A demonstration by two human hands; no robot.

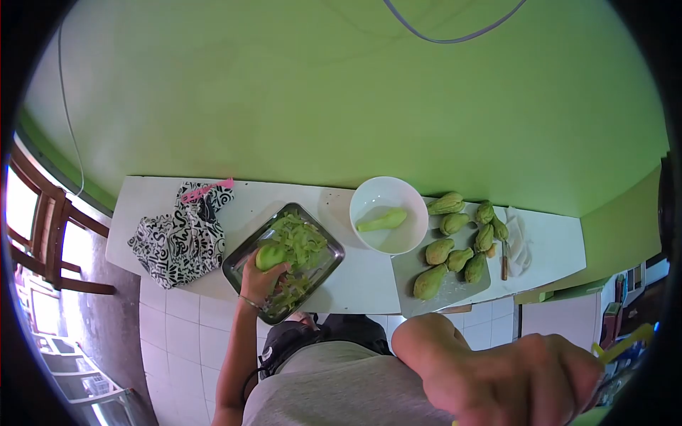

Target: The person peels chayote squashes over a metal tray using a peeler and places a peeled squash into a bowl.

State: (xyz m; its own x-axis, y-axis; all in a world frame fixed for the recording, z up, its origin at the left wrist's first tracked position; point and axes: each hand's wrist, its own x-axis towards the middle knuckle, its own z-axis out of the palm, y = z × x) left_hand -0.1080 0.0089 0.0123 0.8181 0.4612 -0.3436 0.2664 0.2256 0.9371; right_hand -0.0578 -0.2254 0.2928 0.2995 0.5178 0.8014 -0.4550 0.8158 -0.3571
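Note:
My left hand (pixel 260 279) grips a bright green, partly peeled chayote (pixel 270 255) above a metal tray (pixel 332 248). Loose green peelings (pixel 298 241) cover much of the tray. Close to the camera, at the lower right, my right hand (pixel 508 380) is closed in a fist around a yellow peeler (pixel 629 343); its forked end sticks out past the fingers, and the rest is mostly hidden. A peeled pale chayote (pixel 383 220) lies in a white bowl (pixel 388 186) right of the tray.
Several unpeeled chayotes (pixel 439 250) sit on and around a grey board (pixel 412 284). Beside them lie a wooden-handled knife (pixel 505 264) and a white cloth (pixel 520 245). A black-and-white patterned cloth (pixel 181 241) is left of the tray. The white table (pixel 366 284) stands against a green wall.

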